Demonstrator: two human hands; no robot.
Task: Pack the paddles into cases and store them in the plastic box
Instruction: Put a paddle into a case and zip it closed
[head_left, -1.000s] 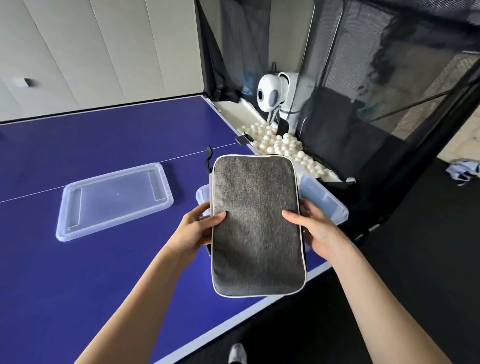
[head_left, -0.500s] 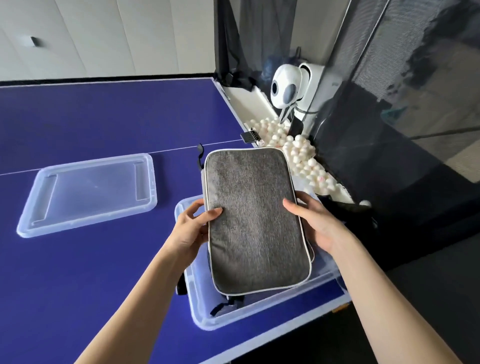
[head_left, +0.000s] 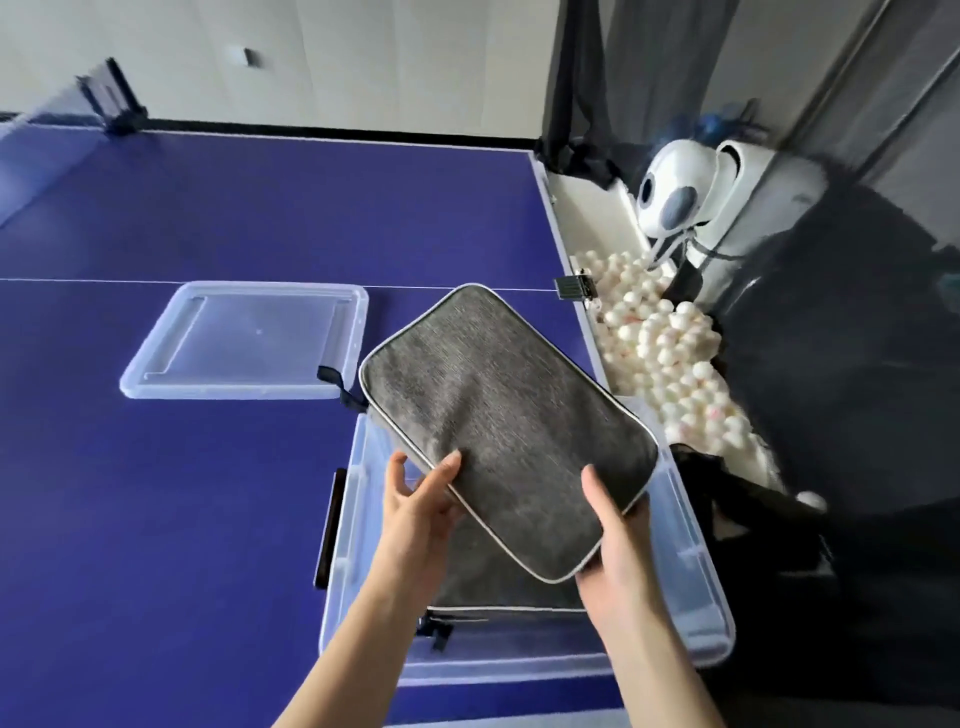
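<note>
Your left hand (head_left: 415, 512) and right hand (head_left: 613, 525) pinch the grey case (head_left: 506, 421) at its near end, thumbs on top. It hangs skewed over the plastic box (head_left: 691, 566); far corner overhangs the rim, may snag going down.

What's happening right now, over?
Left hand and right hand both grip the grey case, tilted above the plastic box. Second case already inside. Lid off, nothing blocking.
</note>
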